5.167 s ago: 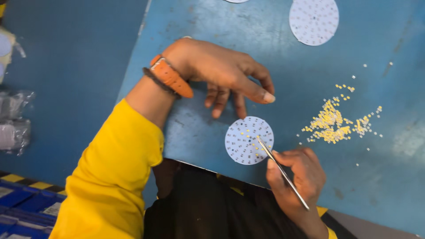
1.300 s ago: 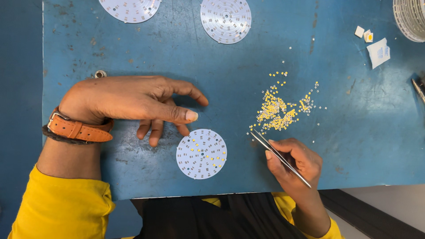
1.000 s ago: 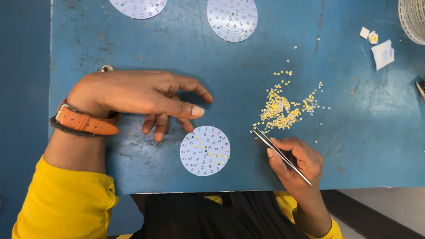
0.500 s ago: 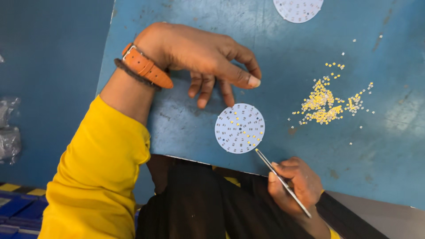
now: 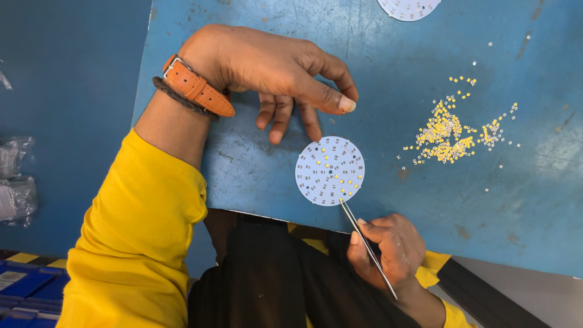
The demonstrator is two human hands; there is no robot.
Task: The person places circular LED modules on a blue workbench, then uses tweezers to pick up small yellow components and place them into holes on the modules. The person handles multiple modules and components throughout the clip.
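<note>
Whereas a second ago the tweezers (image 5: 367, 248) pointed at the loose yellow chips (image 5: 446, 130), the right hand (image 5: 388, 249) fingers, pinched shut on them, now place their tip on the round white board's (image 5: 330, 170) near edge on the table (image 5: 425, 200), while the left hand (image 5: 267, 67), open and empty, rests just beyond it.

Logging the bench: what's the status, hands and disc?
Left hand open, fingertips on blue table beside round white circuit disc. Right hand pinches thin metal tweezers, tip at disc's lower edge. Loose yellow chips lie clear.

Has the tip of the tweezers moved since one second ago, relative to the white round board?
Yes. The tweezers tip went from near the yellow chips to the white round board lower edge.
</note>
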